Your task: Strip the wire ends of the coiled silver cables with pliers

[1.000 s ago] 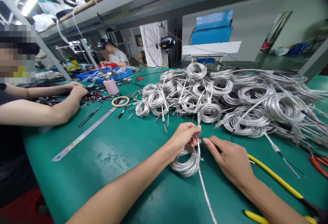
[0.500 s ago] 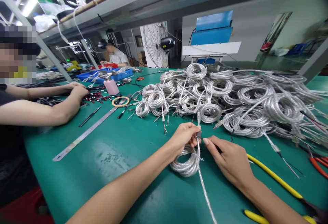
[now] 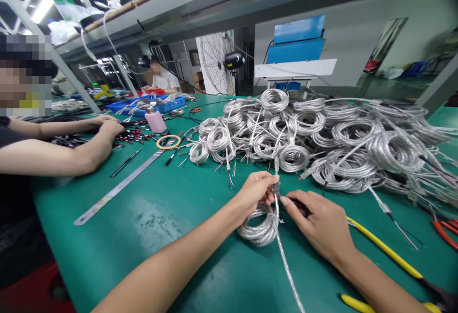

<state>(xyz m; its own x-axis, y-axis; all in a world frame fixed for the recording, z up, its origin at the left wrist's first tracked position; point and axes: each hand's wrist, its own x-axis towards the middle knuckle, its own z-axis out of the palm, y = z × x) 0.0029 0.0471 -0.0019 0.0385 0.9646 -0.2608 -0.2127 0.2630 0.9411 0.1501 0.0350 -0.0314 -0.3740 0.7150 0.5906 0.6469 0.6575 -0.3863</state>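
Note:
My left hand (image 3: 258, 190) pinches a silvery braided cable (image 3: 282, 255) at its connector, above the green table. Below and behind those fingers lies a tied coil (image 3: 259, 232) of similar cable. Close on the right, my right hand (image 3: 318, 220) is closed around a thin dark tool, mostly hidden by the fingers, with its tip near the connector. Beyond both hands rises a large pile of coiled silvery cables (image 3: 293, 158) with bare wire ends.
Yellow-handled pliers (image 3: 386, 246) lie right of my right arm, orange handles (image 3: 445, 234) at the far right. On the left are a steel ruler (image 3: 118, 189), a tape ring (image 3: 168, 142), a pink bottle (image 3: 156, 121) and a co-worker's arms (image 3: 82, 153). A shelf (image 3: 214, 5) crosses overhead.
My right hand has shifted very slightly, and less of the dark tool shows between its fingers. My left hand and the cable connector have moved a little to the left.

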